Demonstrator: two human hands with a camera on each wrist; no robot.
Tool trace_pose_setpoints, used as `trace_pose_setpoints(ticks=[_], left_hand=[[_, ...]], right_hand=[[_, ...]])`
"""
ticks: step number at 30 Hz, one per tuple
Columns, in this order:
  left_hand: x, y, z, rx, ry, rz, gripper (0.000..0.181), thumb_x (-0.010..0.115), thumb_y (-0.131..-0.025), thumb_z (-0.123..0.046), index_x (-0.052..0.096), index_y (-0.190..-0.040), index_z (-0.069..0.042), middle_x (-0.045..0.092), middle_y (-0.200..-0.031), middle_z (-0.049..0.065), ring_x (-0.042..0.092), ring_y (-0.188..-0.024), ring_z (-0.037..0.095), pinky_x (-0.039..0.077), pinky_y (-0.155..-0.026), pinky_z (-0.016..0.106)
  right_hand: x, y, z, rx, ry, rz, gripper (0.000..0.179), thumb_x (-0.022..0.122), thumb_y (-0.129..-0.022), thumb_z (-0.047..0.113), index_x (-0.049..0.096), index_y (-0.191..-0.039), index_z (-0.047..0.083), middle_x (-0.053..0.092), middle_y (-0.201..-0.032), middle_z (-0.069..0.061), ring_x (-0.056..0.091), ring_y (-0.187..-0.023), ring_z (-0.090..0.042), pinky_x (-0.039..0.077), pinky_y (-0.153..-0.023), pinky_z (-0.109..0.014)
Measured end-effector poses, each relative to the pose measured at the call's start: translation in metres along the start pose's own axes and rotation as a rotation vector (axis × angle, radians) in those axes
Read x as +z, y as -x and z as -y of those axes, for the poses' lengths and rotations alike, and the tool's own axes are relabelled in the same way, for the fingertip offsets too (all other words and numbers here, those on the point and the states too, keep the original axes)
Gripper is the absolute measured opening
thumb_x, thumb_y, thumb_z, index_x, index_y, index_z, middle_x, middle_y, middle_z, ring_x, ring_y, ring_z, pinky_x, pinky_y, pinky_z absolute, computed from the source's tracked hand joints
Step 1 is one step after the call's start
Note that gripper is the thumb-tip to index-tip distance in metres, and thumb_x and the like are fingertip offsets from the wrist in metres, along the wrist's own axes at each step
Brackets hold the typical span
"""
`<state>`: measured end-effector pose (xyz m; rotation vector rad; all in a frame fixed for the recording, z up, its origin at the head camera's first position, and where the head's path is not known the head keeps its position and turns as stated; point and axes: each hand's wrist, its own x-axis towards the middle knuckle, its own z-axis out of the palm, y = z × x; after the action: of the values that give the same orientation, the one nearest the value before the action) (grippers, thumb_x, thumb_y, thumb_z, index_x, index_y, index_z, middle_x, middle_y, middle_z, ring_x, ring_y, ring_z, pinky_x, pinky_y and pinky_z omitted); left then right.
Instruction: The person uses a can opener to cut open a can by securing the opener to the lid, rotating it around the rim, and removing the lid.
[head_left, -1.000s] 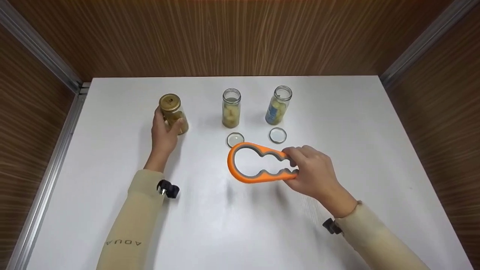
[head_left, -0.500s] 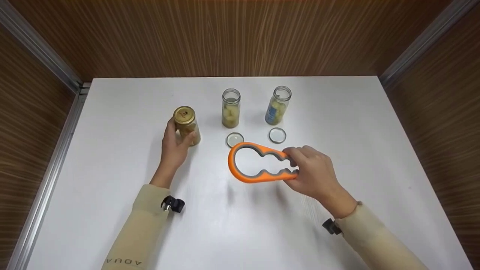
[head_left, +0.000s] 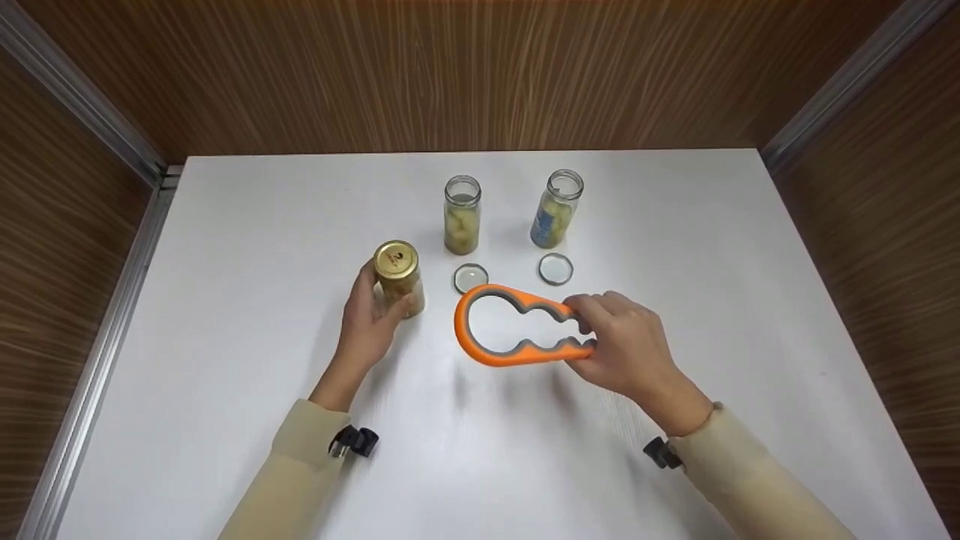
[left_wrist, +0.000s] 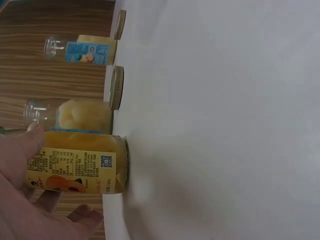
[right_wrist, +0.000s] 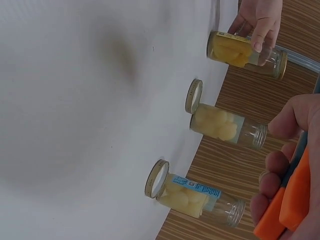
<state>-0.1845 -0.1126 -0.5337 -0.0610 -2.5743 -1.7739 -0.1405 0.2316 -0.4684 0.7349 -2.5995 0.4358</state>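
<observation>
My left hand (head_left: 365, 324) grips a glass jar (head_left: 396, 259) with a gold lid on it. In the left wrist view, its yellow label (left_wrist: 70, 170) shows printed fruit and a code square. My right hand (head_left: 626, 341) holds an orange jar opener (head_left: 463, 330) by its handle ends, lined with grey notches, its loop pointing left above the table. Behind it stand two lidless jars of pale fruit: a middle jar (head_left: 461, 225) and a right jar (head_left: 551, 217) with a blue label. A loose middle lid (head_left: 470, 278) and right lid (head_left: 556, 268) lie in front of them.
The white table (head_left: 225, 225) ends at a brown wood-grain panel (head_left: 465, 75) at the back. Similar panels with metal rails (head_left: 82, 75) flank it left and right.
My left hand has brought the gold-lidded jar right and nearer to me, from the far left to just left of the middle lid. My right hand and the jar opener have stayed put.
</observation>
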Motion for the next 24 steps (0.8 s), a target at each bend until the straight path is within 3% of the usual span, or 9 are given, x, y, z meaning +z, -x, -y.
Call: trace_pose_setpoints(ticks=[12,18,21,24], left_hand=[[0.024,0.017,-0.005,0.037,0.097,0.042,0.073,0.073,-0.091,-0.015,0.033,-0.152,-0.011,0.047,-0.145,0.014,0.05,-0.131,0.031,0.044,-0.108,0.04],[0.034,0.03,-0.009,0.042,0.138,0.103,0.077,0.079,-0.086,-0.029,0.039,-0.15,-0.017,0.049,-0.143,0.006,0.053,-0.125,0.025,0.046,-0.106,0.035],[0.041,0.037,-0.012,0.096,0.139,0.14,0.075,0.079,-0.086,-0.026,0.04,-0.15,-0.017,0.05,-0.143,0.004,0.053,-0.124,0.023,0.047,-0.105,0.031],[0.051,0.043,-0.013,0.177,0.08,0.154,0.07,0.077,-0.088,-0.016,0.042,-0.148,-0.014,0.052,-0.14,0.005,0.056,-0.121,0.021,0.049,-0.102,0.027]], right_hand=[[-0.001,0.0,0.001,0.013,0.003,0.025,0.034,0.076,-0.071,0.02,0.065,-0.103,0.018,0.062,-0.072,0.004,0.049,-0.062,-0.014,0.039,-0.05,-0.027],[0.0,0.0,0.0,0.002,0.004,0.013,0.032,0.074,-0.07,0.022,0.065,-0.101,0.019,0.06,-0.071,0.006,0.048,-0.062,-0.013,0.038,-0.05,-0.026],[0.001,0.0,0.0,0.0,0.002,0.014,0.033,0.075,-0.07,0.021,0.065,-0.101,0.019,0.059,-0.071,0.006,0.047,-0.061,-0.013,0.037,-0.05,-0.026],[0.001,-0.001,0.001,0.003,-0.003,0.023,0.035,0.077,-0.069,0.02,0.065,-0.102,0.019,0.059,-0.071,0.007,0.047,-0.062,-0.013,0.037,-0.05,-0.026]])
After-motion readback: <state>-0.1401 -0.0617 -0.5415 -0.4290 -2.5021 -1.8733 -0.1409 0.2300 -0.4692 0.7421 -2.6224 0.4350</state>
